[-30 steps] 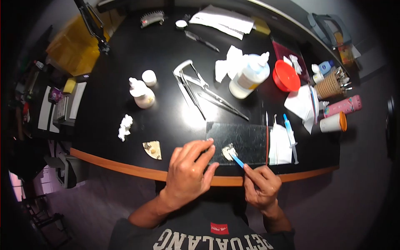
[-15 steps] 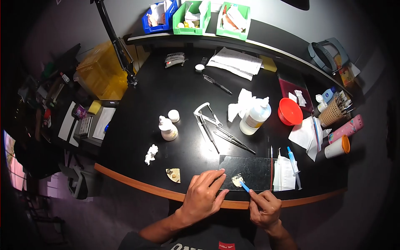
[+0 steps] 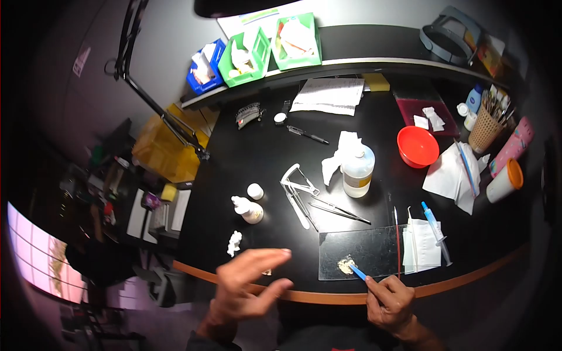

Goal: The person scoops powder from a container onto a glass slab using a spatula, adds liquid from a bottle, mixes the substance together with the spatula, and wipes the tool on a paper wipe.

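My right hand [image 3: 391, 305] grips a blue spatula-like tool [image 3: 359, 274] at the table's front edge. The tool's tip rests in a small cream-coloured crumbly heap [image 3: 346, 266] on a dark glass slab [image 3: 377, 240]. Off to the left, my left hand [image 3: 246, 288] hovers over the wooden edge, fingers stretched and thumb apart, with nothing in it. It hides most of a beige mesh piece [image 3: 267, 272]. Just beyond that hand lies a crumpled white wad [image 3: 234, 243]. A small white bottle [image 3: 248, 210] and its round white cap [image 3: 255, 191] stand farther back.
Calipers [image 3: 300, 190] and tweezers [image 3: 339, 212] lie behind the slab, near a large clear bottle [image 3: 357, 172]. Right of the slab are a red thin stick [image 3: 397, 245], white papers [image 3: 422, 251] and a blue-tipped syringe [image 3: 433, 219]. A red bowl [image 3: 418, 147] sits farther back.
My left hand has left the slab's left side, moving left and lifting, now covering the mesh piece. My right hand keeps the blue tool in the heap. The camera view has shifted and tilted.
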The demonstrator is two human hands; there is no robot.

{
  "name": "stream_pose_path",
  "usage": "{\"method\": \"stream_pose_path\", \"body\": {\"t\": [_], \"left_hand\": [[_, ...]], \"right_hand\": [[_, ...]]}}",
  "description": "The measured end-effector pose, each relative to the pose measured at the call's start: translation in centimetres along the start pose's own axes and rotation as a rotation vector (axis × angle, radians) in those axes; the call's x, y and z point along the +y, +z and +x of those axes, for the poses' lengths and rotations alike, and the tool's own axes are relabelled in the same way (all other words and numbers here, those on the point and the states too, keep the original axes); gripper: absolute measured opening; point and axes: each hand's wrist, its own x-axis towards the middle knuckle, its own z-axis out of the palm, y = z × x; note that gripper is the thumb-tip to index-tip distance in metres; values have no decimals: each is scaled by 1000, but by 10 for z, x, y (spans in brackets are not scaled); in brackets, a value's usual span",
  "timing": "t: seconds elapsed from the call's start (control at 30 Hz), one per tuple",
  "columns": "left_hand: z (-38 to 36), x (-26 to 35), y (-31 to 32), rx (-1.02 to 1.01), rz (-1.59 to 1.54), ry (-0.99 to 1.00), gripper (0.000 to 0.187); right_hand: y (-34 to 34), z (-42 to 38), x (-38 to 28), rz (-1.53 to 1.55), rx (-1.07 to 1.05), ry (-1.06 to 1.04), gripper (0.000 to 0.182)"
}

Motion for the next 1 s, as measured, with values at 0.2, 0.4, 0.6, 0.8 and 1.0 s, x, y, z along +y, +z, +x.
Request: {"method": "stream_pose_path", "body": {"t": [0.2,0.4,0.6,0.8,1.0], "left_hand": [[130,-49,-70,298,126,-24,12],[351,-150,-130,544,281,-82,52],[425,-179,-137,675,216,-126,54],[405,-165,-152,548,-105,-227,64],[412,-199,-170,588,-36,-181,67]], "right_hand": [[-3,3,2,44,21,7,35],[-14,11,-2,75,48,-24,25],[-15,10,-1,121,70,-14,27],[-17,10,1,154,30,-17,27],[-20,14,-1,151,25,-38,28]]}}
